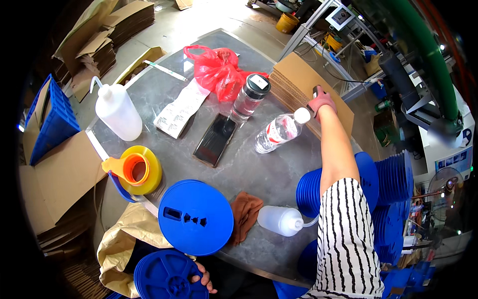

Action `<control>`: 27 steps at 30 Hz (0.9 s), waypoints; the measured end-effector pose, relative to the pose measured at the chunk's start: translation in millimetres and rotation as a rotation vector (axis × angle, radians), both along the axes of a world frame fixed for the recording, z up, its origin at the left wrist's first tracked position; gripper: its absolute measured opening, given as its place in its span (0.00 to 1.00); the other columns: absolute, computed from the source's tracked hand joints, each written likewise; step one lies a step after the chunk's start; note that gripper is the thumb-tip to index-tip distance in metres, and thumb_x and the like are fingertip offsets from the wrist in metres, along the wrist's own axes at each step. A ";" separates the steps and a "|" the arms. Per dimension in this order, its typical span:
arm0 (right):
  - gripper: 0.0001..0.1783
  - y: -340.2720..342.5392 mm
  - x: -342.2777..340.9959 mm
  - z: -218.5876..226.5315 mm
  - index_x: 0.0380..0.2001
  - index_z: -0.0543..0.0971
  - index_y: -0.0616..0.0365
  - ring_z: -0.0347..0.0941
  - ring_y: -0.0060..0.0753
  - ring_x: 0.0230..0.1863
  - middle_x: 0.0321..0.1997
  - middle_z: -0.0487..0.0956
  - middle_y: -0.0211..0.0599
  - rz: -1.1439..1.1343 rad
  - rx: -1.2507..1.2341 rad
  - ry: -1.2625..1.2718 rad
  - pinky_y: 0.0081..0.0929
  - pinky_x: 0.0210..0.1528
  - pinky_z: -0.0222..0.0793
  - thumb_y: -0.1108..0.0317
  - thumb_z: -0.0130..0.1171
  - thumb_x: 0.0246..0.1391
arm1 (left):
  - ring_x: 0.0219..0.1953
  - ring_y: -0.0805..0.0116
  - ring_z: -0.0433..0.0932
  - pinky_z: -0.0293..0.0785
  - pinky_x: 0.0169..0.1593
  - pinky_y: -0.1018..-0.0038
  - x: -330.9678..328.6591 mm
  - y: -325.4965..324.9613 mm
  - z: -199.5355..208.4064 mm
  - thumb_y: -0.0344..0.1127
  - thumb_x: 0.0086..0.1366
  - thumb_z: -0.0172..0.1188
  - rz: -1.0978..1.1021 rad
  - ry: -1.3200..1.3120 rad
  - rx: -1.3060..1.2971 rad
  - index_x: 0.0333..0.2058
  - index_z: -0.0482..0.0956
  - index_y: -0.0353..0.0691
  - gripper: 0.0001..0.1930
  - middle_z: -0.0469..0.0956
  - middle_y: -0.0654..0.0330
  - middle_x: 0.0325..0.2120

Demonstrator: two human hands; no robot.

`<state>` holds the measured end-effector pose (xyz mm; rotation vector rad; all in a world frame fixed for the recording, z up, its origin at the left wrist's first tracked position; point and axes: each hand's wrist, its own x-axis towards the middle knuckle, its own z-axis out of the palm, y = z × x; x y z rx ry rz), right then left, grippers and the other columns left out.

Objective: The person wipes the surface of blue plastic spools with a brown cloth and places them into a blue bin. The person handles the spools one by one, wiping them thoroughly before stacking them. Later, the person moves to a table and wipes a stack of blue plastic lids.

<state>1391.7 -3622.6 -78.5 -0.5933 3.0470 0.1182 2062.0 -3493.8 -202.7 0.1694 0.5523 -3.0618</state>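
My right arm reaches far across the table to a stack of cardboard sheets [298,74]. My right hand [321,101], in what looks like a reddish glove, is closed round a small dark object [315,91] over the stack's right side; its kind I cannot make out. Low in the view, the fingers of my left hand [203,280] curl at the right edge of a blue plastic reel [172,279]. This reel shows spokes and a round hub. Just above it, a blue disc-shaped reel [195,217] with cut-out slots lies at the table's near edge.
On the grey table [199,172] stand a water bottle [281,130], a lidded jar [251,97], two squeeze bottles [117,112], a yellow container [149,169], a phone [215,139], a red bag [217,74] and a brown cloth [245,217]. Blue reels [391,214] stack at the right.
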 end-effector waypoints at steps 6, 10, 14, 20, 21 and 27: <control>0.37 16.4 -27.4 46.0 0.57 0.59 0.56 0.75 0.44 0.49 0.48 0.76 0.50 -0.015 -1.188 -0.233 0.43 0.48 0.72 0.61 0.65 0.45 | 0.45 0.50 0.75 0.72 0.55 0.46 -9.6 12.9 1.5 0.26 0.69 0.49 0.009 0.022 -0.090 0.53 0.67 0.37 0.14 0.71 0.51 0.36; 0.20 53.4 72.8 157.3 0.45 0.74 0.57 0.75 0.42 0.43 0.42 0.78 0.40 0.403 -1.842 -1.126 0.40 0.42 0.75 0.66 0.64 0.47 | 0.39 0.55 0.75 0.78 0.48 0.56 -8.5 20.3 24.3 0.30 0.66 0.55 -0.063 -0.055 -0.331 0.47 0.67 0.38 0.13 0.70 0.54 0.32; 0.23 160.0 195.5 204.5 0.49 0.74 0.59 0.76 0.39 0.45 0.45 0.78 0.41 0.637 -1.953 -1.088 0.37 0.46 0.76 0.65 0.62 0.49 | 0.40 0.54 0.76 0.78 0.47 0.58 -4.4 56.0 27.3 0.29 0.66 0.55 -0.106 0.071 -0.407 0.48 0.66 0.37 0.14 0.71 0.55 0.33; 0.23 311.9 410.6 103.4 0.56 0.71 0.63 0.76 0.33 0.48 0.52 0.77 0.39 0.405 -1.917 -1.270 0.28 0.49 0.73 0.68 0.54 0.58 | 0.41 0.56 0.78 0.77 0.49 0.62 65.4 88.0 79.8 0.35 0.64 0.58 -0.049 -0.139 -0.651 0.50 0.69 0.35 0.17 0.75 0.53 0.35; 0.22 336.3 437.2 84.7 0.57 0.70 0.63 0.76 0.32 0.49 0.53 0.77 0.38 0.277 -1.904 -1.273 0.26 0.50 0.72 0.69 0.53 0.59 | 0.41 0.56 0.78 0.76 0.49 0.63 79.2 89.3 79.8 0.39 0.66 0.56 -0.060 -0.103 -0.629 0.51 0.69 0.34 0.19 0.77 0.53 0.36; 0.23 426.7 561.1 25.5 0.58 0.68 0.62 0.76 0.32 0.48 0.50 0.77 0.38 0.038 -2.024 -1.318 0.28 0.48 0.73 0.65 0.53 0.61 | 0.41 0.57 0.79 0.76 0.49 0.64 136.1 88.7 70.9 0.47 0.68 0.52 -0.058 -0.097 -0.513 0.53 0.69 0.33 0.24 0.78 0.52 0.40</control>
